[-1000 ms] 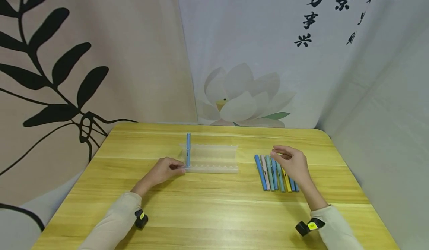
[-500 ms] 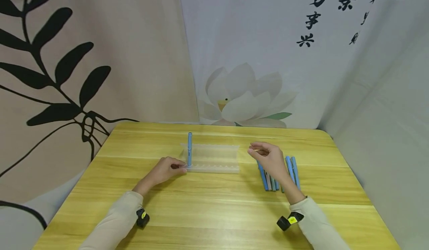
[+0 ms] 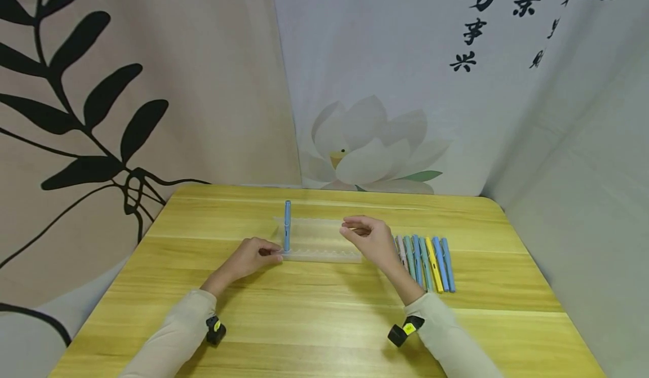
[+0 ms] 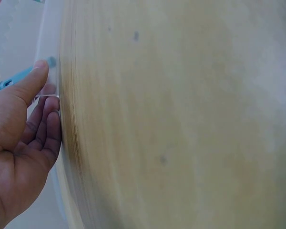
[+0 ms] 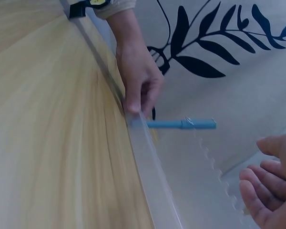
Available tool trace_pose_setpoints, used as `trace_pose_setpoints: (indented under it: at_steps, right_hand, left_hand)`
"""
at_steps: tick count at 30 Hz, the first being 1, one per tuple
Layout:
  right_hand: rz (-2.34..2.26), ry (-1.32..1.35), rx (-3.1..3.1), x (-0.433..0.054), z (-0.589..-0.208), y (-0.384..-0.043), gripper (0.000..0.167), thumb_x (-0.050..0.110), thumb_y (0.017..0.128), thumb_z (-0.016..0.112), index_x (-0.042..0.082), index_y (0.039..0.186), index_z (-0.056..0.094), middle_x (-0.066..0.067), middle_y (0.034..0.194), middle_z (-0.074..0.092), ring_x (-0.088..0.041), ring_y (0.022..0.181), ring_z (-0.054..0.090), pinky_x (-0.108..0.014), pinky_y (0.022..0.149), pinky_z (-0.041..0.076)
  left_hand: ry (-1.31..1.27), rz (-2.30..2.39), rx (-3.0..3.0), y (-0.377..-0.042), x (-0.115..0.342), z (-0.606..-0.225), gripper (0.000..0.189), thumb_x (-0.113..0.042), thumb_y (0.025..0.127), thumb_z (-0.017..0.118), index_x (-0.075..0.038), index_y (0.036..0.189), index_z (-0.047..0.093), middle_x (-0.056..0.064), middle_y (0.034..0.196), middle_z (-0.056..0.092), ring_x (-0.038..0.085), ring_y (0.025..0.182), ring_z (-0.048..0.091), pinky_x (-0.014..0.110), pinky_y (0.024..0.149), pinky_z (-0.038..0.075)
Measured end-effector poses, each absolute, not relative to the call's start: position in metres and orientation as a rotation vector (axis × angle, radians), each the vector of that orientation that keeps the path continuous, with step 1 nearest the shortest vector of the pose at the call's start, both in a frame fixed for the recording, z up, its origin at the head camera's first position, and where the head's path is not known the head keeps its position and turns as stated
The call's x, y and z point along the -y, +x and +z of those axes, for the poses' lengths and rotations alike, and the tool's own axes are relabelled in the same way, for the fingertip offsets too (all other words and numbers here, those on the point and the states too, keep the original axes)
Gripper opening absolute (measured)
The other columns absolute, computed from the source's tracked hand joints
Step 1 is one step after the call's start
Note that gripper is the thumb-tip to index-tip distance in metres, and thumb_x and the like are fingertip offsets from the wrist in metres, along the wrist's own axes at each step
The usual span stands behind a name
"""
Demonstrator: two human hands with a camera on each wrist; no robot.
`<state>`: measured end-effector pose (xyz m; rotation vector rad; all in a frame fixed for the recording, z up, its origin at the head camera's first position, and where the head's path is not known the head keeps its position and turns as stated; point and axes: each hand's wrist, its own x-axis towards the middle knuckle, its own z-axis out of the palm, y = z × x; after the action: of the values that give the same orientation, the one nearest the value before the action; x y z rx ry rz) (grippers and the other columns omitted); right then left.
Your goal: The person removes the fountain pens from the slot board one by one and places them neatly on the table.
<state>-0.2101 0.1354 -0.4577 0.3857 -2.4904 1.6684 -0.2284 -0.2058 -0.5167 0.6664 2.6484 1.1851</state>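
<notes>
A transparent plastic pen rack [image 3: 321, 258] with a scalloped edge lies mid-table. One light-blue pen [image 3: 287, 226] stands at its left end, pointing away from the person. The left hand [image 3: 256, 252] pinches the rack's near left corner; in the left wrist view the thumb of this hand [image 4: 16, 129] presses on the clear plastic and the fingers curl at the end. The right hand [image 3: 372, 241] hovers around the rack's right end, holding nothing. Seen from the right wrist, that hand [image 5: 274, 183] has its thumb apart and its fingers loosely bent.
Right of the rack lies a row of several pens, among them a yellow pen [image 3: 434, 265] and a blue pen [image 3: 448, 265]. The right forearm partly covers the row's left end. Printed curtains stand behind the wooden table [image 3: 324, 321].
The right hand has moved left, from above the row of pens to the rack's right end, uncovering the yellow pen. The left hand keeps its hold on the rack's corner.
</notes>
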Motion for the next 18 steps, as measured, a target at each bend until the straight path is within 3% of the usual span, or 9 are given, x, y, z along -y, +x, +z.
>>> trace_pose_setpoints:
  at_steps: [18]
  right_hand:
    - [1.717, 0.513, 2.532, -0.061, -0.486, -0.219, 0.027, 0.025, 0.096, 0.074, 0.010, 0.118, 0.075, -0.002, 0.104, 0.077, -0.015, 0.090, 0.072, -0.030, 0.080, 0.058]
  left_hand:
    - [0.681, 1.187, -2.651, -0.229, 0.205, -0.517, 0.031, -0.027, 0.096, 0.073, -0.004, 0.117, 0.077, 0.002, 0.102, 0.076, 0.011, 0.085, 0.065, 0.027, 0.076, 0.055]
